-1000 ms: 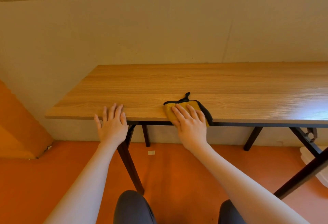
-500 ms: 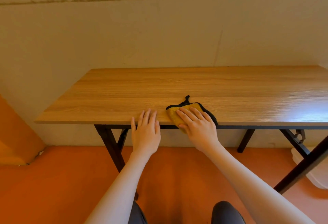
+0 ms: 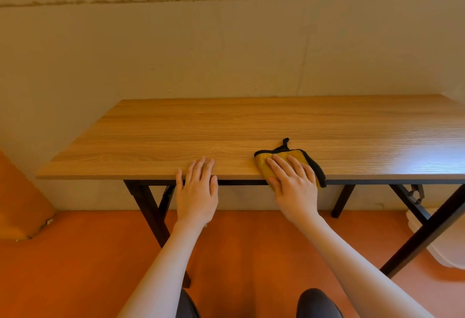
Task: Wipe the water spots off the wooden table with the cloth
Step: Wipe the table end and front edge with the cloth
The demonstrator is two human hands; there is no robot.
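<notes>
The wooden table (image 3: 226, 129) runs across the view against a wall. A yellow cloth (image 3: 264, 164) with black trim and a black loop lies at the table's front edge, partly hanging over it. My right hand (image 3: 294, 184) presses flat on the cloth, fingers spread over it and thumb at its left side. My left hand (image 3: 197, 189) rests open to the left of the cloth, its fingertips on the bare front edge of the table. I can make out no water spots; a patch of glare (image 3: 415, 161) shines on the right of the tabletop.
Black metal folding legs (image 3: 151, 212) stand under the table on both sides. A white object (image 3: 450, 247) sits on the orange floor at the right. The wall is directly behind the table. My knees show at the bottom edge.
My left hand has slid right along the front edge, closer to my right hand. My right hand and the cloth have shifted a little to the right.
</notes>
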